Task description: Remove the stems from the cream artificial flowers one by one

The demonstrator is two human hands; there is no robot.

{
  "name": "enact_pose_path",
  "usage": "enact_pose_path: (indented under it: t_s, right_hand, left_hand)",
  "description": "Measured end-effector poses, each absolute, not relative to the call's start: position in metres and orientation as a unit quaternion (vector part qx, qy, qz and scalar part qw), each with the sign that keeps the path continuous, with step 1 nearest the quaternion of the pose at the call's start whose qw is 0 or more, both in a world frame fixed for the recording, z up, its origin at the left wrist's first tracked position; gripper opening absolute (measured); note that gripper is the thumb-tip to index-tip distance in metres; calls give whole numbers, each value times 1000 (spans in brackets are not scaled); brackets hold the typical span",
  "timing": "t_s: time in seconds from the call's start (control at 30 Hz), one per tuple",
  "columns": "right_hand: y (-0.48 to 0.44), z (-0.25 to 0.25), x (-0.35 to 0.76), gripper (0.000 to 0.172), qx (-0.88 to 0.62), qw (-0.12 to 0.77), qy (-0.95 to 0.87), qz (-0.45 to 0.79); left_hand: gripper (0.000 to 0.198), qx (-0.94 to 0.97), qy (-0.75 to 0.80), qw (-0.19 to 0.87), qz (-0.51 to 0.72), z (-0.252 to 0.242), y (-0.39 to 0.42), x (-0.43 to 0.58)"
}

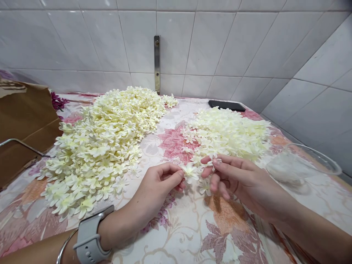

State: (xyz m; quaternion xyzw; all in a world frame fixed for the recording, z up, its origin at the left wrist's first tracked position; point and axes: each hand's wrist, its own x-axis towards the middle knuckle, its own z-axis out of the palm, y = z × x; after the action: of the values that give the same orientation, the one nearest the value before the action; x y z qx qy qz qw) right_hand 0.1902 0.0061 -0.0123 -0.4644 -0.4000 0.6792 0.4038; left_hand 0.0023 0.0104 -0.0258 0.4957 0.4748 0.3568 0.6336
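Note:
My left hand (pixel 165 183), with a grey-banded watch on its wrist, pinches a cream-white artificial flower (pixel 190 173) between thumb and forefinger. Just to its right, my right hand (pixel 229 174) has thumb and forefinger closed on a small white flower (pixel 213 161), its other fingers curled loosely. Below the right fingertips another white flower (pixel 205 187) shows on the cloth. Beyond my right hand lies a pile of pale white flowers (pixel 228 132). A larger heap of cream-yellow flowers (pixel 115 135) spreads to the left of my left hand.
A floral tablecloth (pixel 170 242) covers the table. At the back lies a black phone (pixel 227 105). A clear round container (pixel 316 159) with whitish contents stands at right. A brown paper bag (pixel 27 124) and a metal rod (pixel 22 143) are at left. White tiled wall (pixel 214 40) rises behind.

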Motion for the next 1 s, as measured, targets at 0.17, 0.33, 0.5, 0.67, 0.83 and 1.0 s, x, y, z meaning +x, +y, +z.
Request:
enact_pose_path:
  t_s: [0.17,0.33,0.5,0.67,0.83,1.0]
  right_hand:
    - [3,-14,193,37,-518,361,-469,618]
    - [8,-15,199,47,-613,384,-548,421]
    - [18,-14,209,39,-622,359,-691,87]
    - [4,-13,195,14,-437,374,-815,-71]
    - [-11,-21,179,17,-376,311,-872,-37]
    - [-12,-23,178,25,-384,301,-871,56]
  left_hand:
    - [17,493,480,633,355,-25,10,3]
    - [16,489,481,635,356,-25,10,3]
    - [16,487,487,632,356,-25,11,3]
    - [16,513,476,621,353,-24,8,4]
    - [13,558,450,615,328,-20,2,3]
    - [10,588,420,609,328,-21,0,1]
